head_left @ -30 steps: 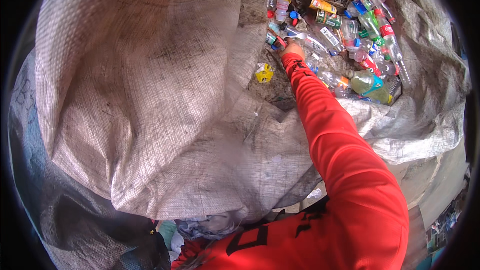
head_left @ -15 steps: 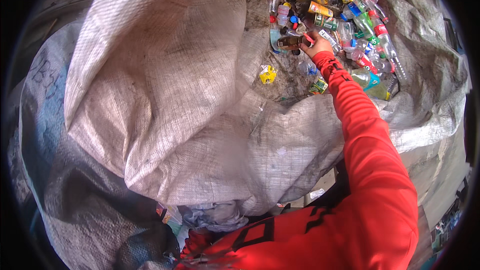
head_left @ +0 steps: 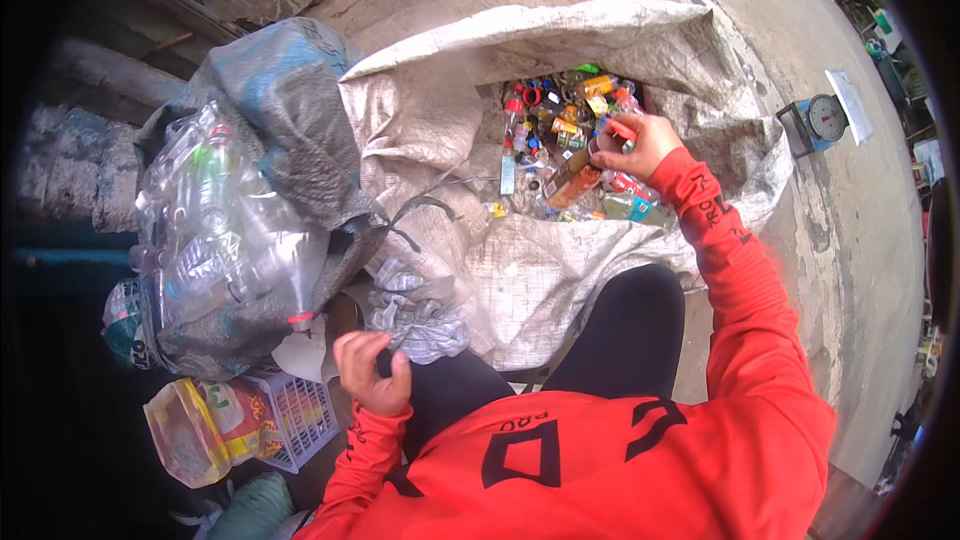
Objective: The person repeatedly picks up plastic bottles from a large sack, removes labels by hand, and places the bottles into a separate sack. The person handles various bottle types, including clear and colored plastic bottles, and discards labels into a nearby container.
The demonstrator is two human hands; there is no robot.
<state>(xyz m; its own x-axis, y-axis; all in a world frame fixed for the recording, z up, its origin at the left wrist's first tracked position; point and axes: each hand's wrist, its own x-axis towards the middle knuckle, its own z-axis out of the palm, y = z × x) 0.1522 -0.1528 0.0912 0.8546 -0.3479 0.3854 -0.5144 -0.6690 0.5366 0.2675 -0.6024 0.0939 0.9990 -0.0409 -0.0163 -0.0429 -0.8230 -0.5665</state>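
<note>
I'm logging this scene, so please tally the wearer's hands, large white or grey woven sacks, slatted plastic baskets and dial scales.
Left hand and right hand: 2
White woven sack and grey woven sack: 2
Plastic basket: 1
Dial scale: 1
Total: 6

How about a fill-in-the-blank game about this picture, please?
The ____ hand holds a bottle over the open sack.
The left hand holds ____.
Both sleeves are coloured ____.
The scale's dial has a ____ shape.

Missing words: right; nothing; red; round.
</note>
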